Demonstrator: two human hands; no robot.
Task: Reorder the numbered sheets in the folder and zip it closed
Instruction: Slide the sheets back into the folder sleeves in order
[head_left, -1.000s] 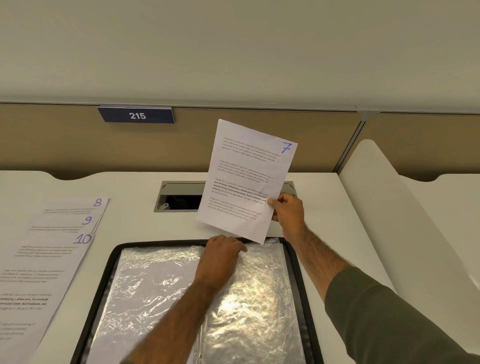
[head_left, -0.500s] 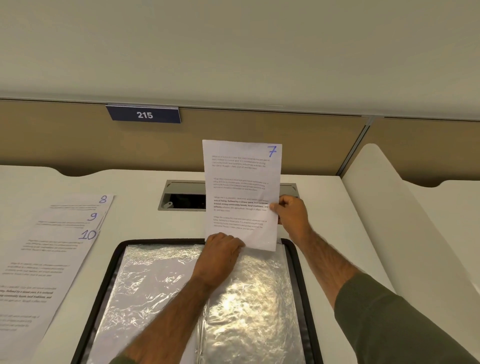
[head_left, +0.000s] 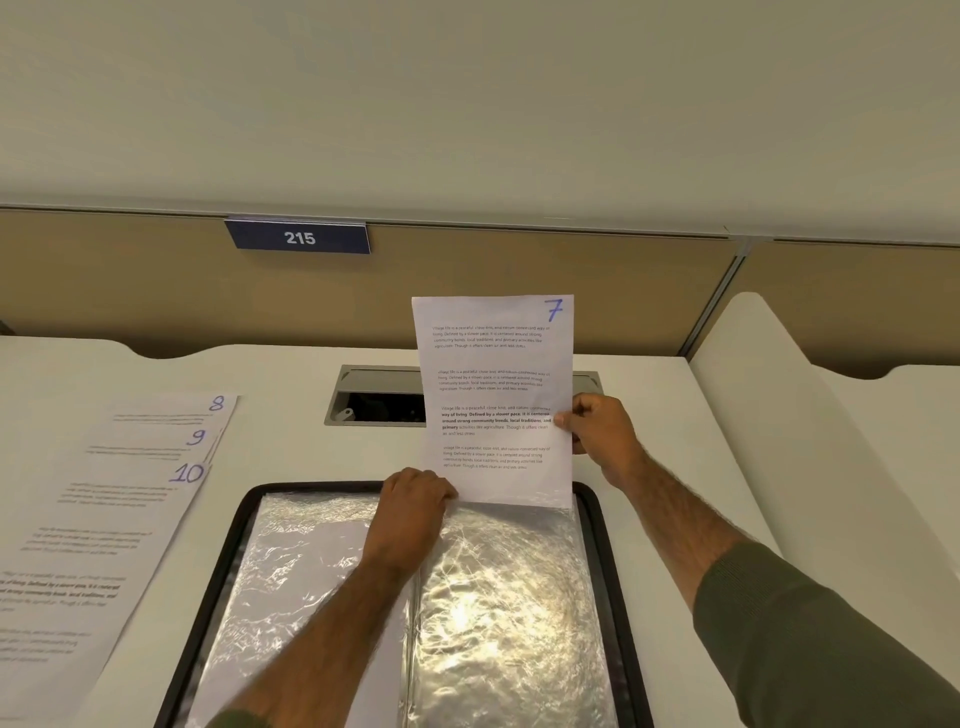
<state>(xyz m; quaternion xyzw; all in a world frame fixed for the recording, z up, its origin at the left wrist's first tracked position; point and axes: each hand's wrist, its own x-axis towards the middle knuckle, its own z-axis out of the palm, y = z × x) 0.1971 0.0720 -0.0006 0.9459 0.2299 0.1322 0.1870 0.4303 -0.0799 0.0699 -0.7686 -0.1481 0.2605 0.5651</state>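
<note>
Sheet 7 (head_left: 493, 395) over the folder (head_left: 598, 525)
My right hand (head_left: 602, 436) pinches its right edge, blue 7 above my thumb; my left hand (head_left: 410, 514), fingers curled, seems to grip the crinkled sleeve (head_left: 509, 597) below it.

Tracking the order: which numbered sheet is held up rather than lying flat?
Sheet 7, upright in the right hand; the other numbered sheets lie fanned on the desk.
</note>
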